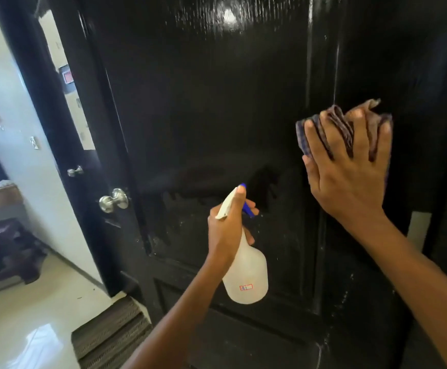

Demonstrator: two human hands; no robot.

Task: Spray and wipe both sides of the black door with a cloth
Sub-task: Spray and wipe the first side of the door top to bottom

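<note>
Filling most of the view, the black door [217, 115] was seen standing open, its glossy upper panel catching a light reflection and its lower panels marked with pale streaks and specks. A checked cloth [342, 126] was pressed flat against the door near its right edge by the right hand [350, 171], whose fingers were spread almost straight over the bunched fabric. Lower and nearer the middle of the door, a translucent white spray bottle [246, 272] was gripped round its neck by the left hand [227, 225], with fingers curled on the blue trigger and the nozzle pointed at the panel. A small label with red and blue markings was seen on the bottle's body; its text could not be read with certainty.

At the door's left edge a silver round knob [114, 199] was mounted, and a second metal handle [75, 171] was seen beyond it. A dark ribbed mat [113, 334] was laid at the foot of the door's left corner on a shiny pale tiled floor [30, 315]. Past the dark door frame [30, 102], a white wall with switch plates and some dark wooden furniture [1, 243] were visible at the far left
</note>
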